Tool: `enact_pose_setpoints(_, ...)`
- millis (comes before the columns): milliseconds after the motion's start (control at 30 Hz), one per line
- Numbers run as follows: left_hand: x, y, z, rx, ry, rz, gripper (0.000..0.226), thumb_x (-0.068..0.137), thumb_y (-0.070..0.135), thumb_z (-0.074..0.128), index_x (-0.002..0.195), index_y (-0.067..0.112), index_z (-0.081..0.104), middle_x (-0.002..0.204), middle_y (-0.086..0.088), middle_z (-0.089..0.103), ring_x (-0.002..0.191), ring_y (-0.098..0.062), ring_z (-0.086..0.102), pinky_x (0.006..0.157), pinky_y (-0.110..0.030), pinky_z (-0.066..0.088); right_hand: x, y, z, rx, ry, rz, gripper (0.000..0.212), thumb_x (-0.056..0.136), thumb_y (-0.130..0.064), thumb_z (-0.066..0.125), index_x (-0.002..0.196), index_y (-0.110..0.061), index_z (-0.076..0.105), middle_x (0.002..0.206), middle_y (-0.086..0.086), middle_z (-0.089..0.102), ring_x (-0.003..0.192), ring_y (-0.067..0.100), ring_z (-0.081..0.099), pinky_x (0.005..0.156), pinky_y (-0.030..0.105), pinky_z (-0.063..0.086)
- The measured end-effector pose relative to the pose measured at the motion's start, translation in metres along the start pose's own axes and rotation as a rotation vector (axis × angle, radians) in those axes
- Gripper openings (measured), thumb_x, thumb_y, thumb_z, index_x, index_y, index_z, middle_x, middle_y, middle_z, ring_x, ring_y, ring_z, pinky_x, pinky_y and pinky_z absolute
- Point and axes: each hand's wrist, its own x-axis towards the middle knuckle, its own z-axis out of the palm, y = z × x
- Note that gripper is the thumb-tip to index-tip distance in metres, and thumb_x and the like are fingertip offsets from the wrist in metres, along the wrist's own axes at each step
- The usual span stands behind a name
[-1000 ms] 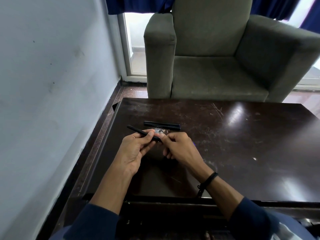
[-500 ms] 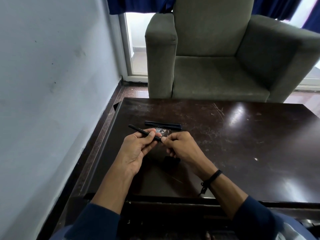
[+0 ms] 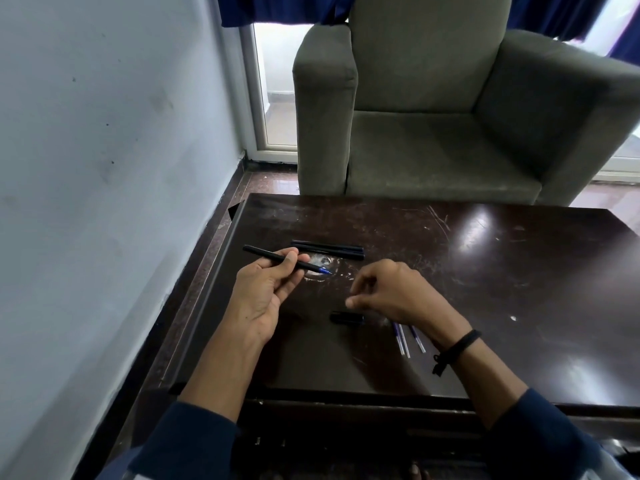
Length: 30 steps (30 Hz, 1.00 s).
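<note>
My left hand [image 3: 265,289] pinches a black pen [image 3: 270,257] between thumb and fingers, its blue tip pointing right. A black pen cap [image 3: 347,317] lies on the dark table [image 3: 485,289] just below my right hand [image 3: 391,292]. That hand hovers over the cap with loosely curled fingers and holds nothing. Two more black pens [image 3: 327,249] lie side by side beyond the hands. Three thin refills [image 3: 407,337] with blue ends lie under my right wrist.
A grey armchair [image 3: 450,116] stands right behind the table's far edge. A pale wall [image 3: 104,168] runs close along the left, with a narrow floor gap beside the table. The table's right half is bare and glossy.
My right hand has let go of the pen's end and moved right and toward me. The cap now lies on the table, and the pen's blue tip is bare.
</note>
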Motion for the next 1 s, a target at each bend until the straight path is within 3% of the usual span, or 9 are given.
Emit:
enact_pose_setpoints(133, -0.001, -0.002, 0.001, 0.003, 0.013, -0.017, 0.012, 0.092, 0.002, 0.065, 0.103, 0.002, 0.071, 0.097, -0.013, 0.078, 0.093, -0.015, 0.075, 0.078, -0.024, 0.060, -0.005, -0.005, 0.012, -0.266, -0.051, -0.088, 0.033, 0.085, -0.041, 0.078, 0.116, -0.033, 0.067, 0.117, -0.009, 0.061, 0.109, 0.017, 0.061, 0.082, 0.033, 0.049)
enact_pose_setpoints(267, -0.001, -0.003, -0.001, 0.025, 0.013, -0.028, 0.014, 0.092, 0.001, 0.066, 0.105, 0.001, 0.072, 0.099, -0.014, 0.078, 0.097, -0.017, 0.075, 0.078, -0.025, 0.059, -0.003, -0.010, 0.028, -0.366, -0.087, -0.121, 0.022, 0.092, -0.026, 0.070, 0.114, -0.026, 0.066, 0.121, -0.003, 0.061, 0.112, 0.023, 0.061, 0.080, 0.036, 0.049)
enact_pose_setpoints(367, 0.000, -0.004, -0.001, 0.034, 0.021, -0.036, 0.015, 0.092, 0.001, 0.066, 0.106, 0.001, 0.072, 0.100, -0.014, 0.078, 0.099, -0.017, 0.075, 0.079, -0.025, 0.060, 0.000, -0.008, 0.025, -0.301, -0.084, -0.075, 0.020, 0.093, -0.026, 0.068, 0.112, -0.026, 0.065, 0.118, -0.003, 0.064, 0.108, 0.022, 0.063, 0.081, 0.034, 0.050)
enact_pose_setpoints(433, 0.000, -0.003, -0.001, 0.038, 0.023, -0.032, 0.015, 0.092, 0.001, 0.066, 0.106, 0.001, 0.072, 0.100, -0.014, 0.078, 0.099, -0.017, 0.075, 0.078, -0.025, 0.060, 0.003, -0.005, 0.019, -0.133, -0.039, -0.026, 0.019, 0.093, -0.030, 0.070, 0.111, -0.029, 0.066, 0.113, -0.004, 0.067, 0.103, 0.020, 0.066, 0.085, 0.037, 0.056)
enact_pose_setpoints(533, 0.000, -0.002, -0.002, 0.046, 0.037, -0.026, 0.013, 0.093, 0.002, 0.066, 0.104, 0.002, 0.072, 0.100, -0.014, 0.078, 0.099, -0.017, 0.075, 0.077, -0.024, 0.060, 0.003, -0.001, 0.011, 0.048, 0.083, -0.007, 0.016, 0.091, -0.032, 0.074, 0.107, -0.031, 0.069, 0.105, -0.006, 0.070, 0.093, 0.015, 0.066, 0.077, 0.030, 0.055)
enact_pose_setpoints(900, -0.003, -0.009, 0.003, 0.110, 0.014, -0.033, 0.011, 0.092, 0.002, 0.066, 0.100, 0.004, 0.074, 0.102, -0.015, 0.078, 0.102, -0.019, 0.074, 0.081, -0.027, 0.058, -0.001, -0.007, 0.016, 0.096, 0.164, -0.056, 0.015, 0.091, -0.032, 0.075, 0.105, -0.030, 0.071, 0.097, -0.010, 0.069, 0.084, 0.007, 0.065, 0.065, 0.019, 0.046)
enact_pose_setpoints(1000, -0.004, -0.012, 0.005, 0.128, -0.002, -0.045, 0.008, 0.092, 0.003, 0.067, 0.095, 0.005, 0.074, 0.101, -0.013, 0.078, 0.099, -0.016, 0.074, 0.083, -0.028, 0.058, -0.002, -0.010, 0.019, 0.112, 0.192, -0.096, 0.016, 0.093, -0.031, 0.073, 0.109, -0.029, 0.073, 0.097, -0.013, 0.067, 0.088, 0.007, 0.063, 0.071, 0.021, 0.047)
